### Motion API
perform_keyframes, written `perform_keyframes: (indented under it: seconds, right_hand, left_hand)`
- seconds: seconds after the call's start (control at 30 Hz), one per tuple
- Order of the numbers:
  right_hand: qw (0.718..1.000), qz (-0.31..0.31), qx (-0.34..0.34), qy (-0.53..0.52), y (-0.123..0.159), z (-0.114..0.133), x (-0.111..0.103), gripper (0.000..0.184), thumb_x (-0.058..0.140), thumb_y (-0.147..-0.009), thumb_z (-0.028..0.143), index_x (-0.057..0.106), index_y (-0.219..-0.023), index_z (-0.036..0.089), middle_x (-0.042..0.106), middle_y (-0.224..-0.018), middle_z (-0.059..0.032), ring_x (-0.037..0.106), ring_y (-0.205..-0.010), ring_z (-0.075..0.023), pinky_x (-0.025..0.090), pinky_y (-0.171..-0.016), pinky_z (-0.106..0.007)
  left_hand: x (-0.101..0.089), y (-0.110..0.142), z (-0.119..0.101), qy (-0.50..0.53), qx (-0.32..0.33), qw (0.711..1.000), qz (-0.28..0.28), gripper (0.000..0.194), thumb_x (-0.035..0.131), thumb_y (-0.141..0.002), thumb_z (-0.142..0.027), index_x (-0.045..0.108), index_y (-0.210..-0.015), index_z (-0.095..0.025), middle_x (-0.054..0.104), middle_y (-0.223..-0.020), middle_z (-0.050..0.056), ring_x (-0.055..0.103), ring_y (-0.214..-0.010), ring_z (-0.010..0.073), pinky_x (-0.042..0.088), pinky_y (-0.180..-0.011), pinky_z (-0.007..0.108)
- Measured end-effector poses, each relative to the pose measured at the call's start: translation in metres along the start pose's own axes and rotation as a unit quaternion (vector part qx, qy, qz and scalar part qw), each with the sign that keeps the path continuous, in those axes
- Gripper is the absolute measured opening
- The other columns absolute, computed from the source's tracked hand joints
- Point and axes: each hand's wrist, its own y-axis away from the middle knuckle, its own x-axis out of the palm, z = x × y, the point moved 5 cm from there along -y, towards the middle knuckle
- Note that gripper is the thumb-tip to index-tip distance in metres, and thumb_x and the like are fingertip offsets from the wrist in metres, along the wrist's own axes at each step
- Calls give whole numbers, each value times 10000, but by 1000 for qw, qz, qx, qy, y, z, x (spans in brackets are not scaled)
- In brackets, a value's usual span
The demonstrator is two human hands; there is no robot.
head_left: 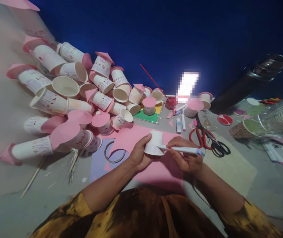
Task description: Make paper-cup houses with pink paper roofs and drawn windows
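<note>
My left hand is closed around a white paper cup, which is turned upside down with its rim toward me. Between the fingers of my right hand is a white marker with a light purple end. Its tip touches the cup's side or lies very close to it. Under both hands are sheets of pink paper, partly over a lilac sheet. A metal ring lies on these sheets left of my left hand.
Many decorated paper cups with pink paper tops are heaped at the left. Red-handled scissors and black-handled scissors lie to the right. Behind them stand a dark bottle and a red pot with a thin stick. Stacked cups lie far right.
</note>
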Motion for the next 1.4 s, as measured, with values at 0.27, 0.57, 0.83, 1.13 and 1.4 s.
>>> perform_keyframes:
  seconds: [0.27,0.57,0.83,1.13,1.4]
  right_hand:
    - [999,14,30,-20,2,-5,-2,80,623,-954,174,692,-986,202,724,-823,-67,682,-704,-189,556,-624,-302]
    - [998,19,41,-36,-1,-2,-2,83,599,-972,185,680,-960,195,721,-782,-54,683,-651,-173,574,-590,-281]
    - [997,19,60,-38,-2,-6,-6,99,606,-977,197,693,-928,195,710,-771,-43,674,-646,-162,566,-581,-263]
    - [998,-10,30,-48,0,-6,-8,143,635,-947,114,698,-1050,191,750,-859,-68,715,-729,-183,589,-658,-291]
    - [999,-4,4,-42,-1,4,-3,104,624,-947,145,683,-1025,179,724,-779,-63,690,-682,-183,572,-635,-299]
  left_hand:
    - [0,3,1,30,-39,998,34,416,590,-941,-417,680,-1218,-120,755,-894,130,730,-760,280,611,-677,444]
    - [1,4,5,58,-63,995,46,461,557,-941,-461,686,-1219,-117,746,-897,140,720,-760,282,599,-636,432]
    - [6,5,2,73,-44,995,49,483,536,-949,-477,684,-1221,-106,751,-885,150,716,-756,271,584,-666,413]
    - [4,4,0,40,-46,997,44,496,493,-982,-496,687,-1220,-107,769,-991,181,732,-789,314,594,-661,465]
    - [0,3,2,38,-19,999,19,384,612,-937,-381,678,-1213,-122,763,-896,128,726,-735,255,608,-635,394]
